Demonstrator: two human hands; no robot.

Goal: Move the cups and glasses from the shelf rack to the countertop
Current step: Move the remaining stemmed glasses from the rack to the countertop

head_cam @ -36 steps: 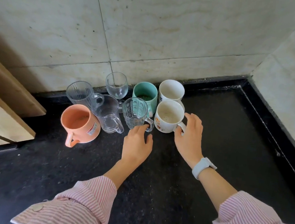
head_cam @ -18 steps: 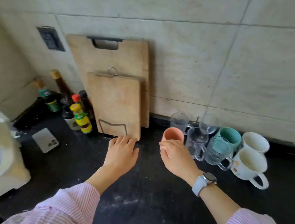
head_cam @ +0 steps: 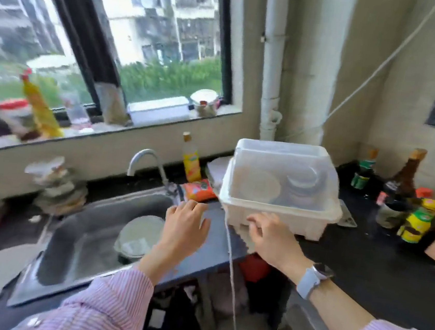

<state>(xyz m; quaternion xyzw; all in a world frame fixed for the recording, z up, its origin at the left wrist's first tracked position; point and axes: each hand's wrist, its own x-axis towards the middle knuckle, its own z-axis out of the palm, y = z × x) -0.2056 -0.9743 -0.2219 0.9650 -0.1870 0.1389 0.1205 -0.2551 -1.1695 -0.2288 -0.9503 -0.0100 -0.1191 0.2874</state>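
Observation:
The cups and glasses are out of view now. A white plastic dish rack (head_cam: 281,213) with a clear lid stands on the black countertop (head_cam: 368,260), with bowls and plates dimly visible inside. My right hand (head_cam: 270,236) hovers just in front of the rack's lower front edge, fingers apart, holding nothing. My left hand (head_cam: 185,223) is spread open over the counter edge between the sink and the rack, also empty. The view is blurred by motion.
A steel sink (head_cam: 100,235) with a faucet (head_cam: 146,162) and a bowl (head_cam: 137,237) lies at the left. Sauce bottles (head_cam: 407,200) crowd the right corner. A yellow bottle (head_cam: 192,159) and an orange packet (head_cam: 198,190) sit behind the rack. A white cord (head_cam: 231,275) hangs down.
My view has swung left from the mugs and cutting boards to the sink and dish rack. Both hands have left the cups and now reach toward the rack, empty.

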